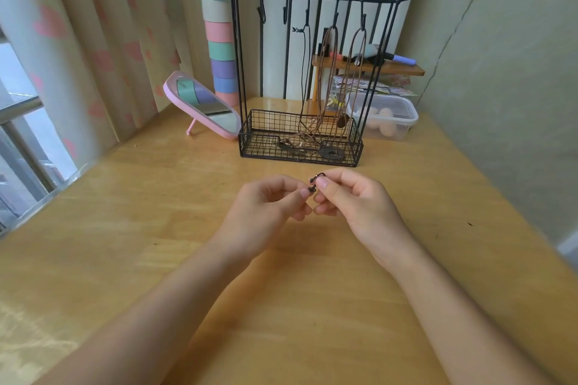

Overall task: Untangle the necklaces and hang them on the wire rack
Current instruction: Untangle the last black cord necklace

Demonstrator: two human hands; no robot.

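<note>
Left hand [269, 206] and right hand [353, 200] meet above table [156, 212], thumb and fingertips of each pinching small dark necklace clasp [314, 184] between them. Wire rack [266, 122] stands beyond hands. Three necklaces [331, 72] hang from its hooks.

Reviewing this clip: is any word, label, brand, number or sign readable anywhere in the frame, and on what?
No text can be read in this view.
Too small and blurred to read: printed paper pieces behind the clear plastic box.
No marking visible: small dark piece pinched by left hand and right hand.
</note>
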